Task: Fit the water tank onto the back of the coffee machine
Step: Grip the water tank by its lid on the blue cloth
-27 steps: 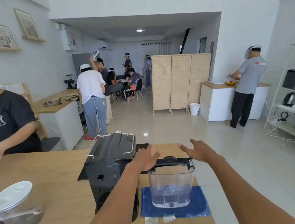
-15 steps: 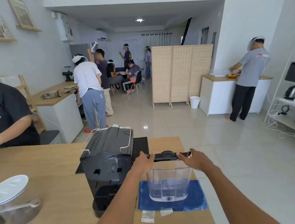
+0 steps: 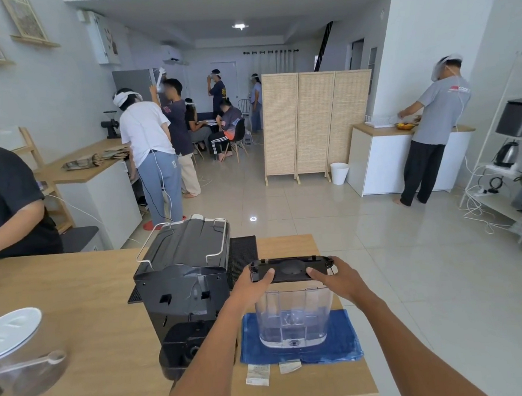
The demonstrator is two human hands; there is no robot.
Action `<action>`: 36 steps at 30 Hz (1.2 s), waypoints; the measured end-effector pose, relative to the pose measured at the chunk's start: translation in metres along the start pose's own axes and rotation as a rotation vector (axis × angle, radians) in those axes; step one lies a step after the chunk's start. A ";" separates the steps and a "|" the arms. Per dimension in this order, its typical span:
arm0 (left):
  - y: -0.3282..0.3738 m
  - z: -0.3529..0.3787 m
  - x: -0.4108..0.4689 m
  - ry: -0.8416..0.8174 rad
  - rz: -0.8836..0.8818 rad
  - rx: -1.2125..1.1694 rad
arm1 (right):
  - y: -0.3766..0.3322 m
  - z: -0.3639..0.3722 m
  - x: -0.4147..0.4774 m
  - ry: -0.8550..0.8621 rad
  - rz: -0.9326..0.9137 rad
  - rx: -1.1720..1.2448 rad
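Both my hands have closed in since the earlier frames: 0.9 s ago they hovered spread above the tank, and they now grip it. My left hand (image 3: 250, 287) is wrapped round the left end of the black lid (image 3: 290, 269), thumb laid on its top, fingers hidden behind. My right hand (image 3: 338, 280) holds the right end the same way, thumb on top pointing left. Neither hand is fully shut; each is curled on the lid's edge.

Tank (image 3: 294, 318): clear plastic, upright, directly between and below my hands. Its base is over the blue cloth (image 3: 343, 341); whether it rests on the cloth or is just lifted, I cannot tell. A little water appears to sit in the bottom.

Machine (image 3: 184, 293): black, just left of the tank, its back facing me. My left forearm crosses in front of its lower right corner. Tank and machine stand apart; the tank is not fitted.

Table (image 3: 92, 336): wooden. Two small paper slips (image 3: 258, 374) lie near the cloth's near edge. At the near left is a clear jug with a white lid (image 3: 9, 330) and a scoop (image 3: 47, 360), blurred.
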State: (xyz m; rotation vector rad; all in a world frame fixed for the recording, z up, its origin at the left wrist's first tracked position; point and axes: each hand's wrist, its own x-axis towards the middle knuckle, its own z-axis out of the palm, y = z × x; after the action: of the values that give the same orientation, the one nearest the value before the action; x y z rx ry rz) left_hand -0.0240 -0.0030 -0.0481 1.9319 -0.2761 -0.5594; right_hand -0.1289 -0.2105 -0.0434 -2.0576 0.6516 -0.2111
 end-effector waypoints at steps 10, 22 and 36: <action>-0.006 -0.001 -0.013 0.155 0.135 0.050 | 0.018 0.016 -0.007 0.171 -0.178 0.101; -0.012 0.004 -0.014 0.162 0.243 -0.011 | 0.023 0.021 -0.008 0.233 -0.230 0.077; -0.017 -0.005 -0.010 0.125 0.334 0.003 | 0.021 0.020 -0.006 0.318 -0.398 -0.173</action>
State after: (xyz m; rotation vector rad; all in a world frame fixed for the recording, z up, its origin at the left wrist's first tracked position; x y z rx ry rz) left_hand -0.0311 0.0121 -0.0595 1.8627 -0.5074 -0.2176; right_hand -0.1336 -0.2017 -0.0712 -2.3313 0.4514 -0.7467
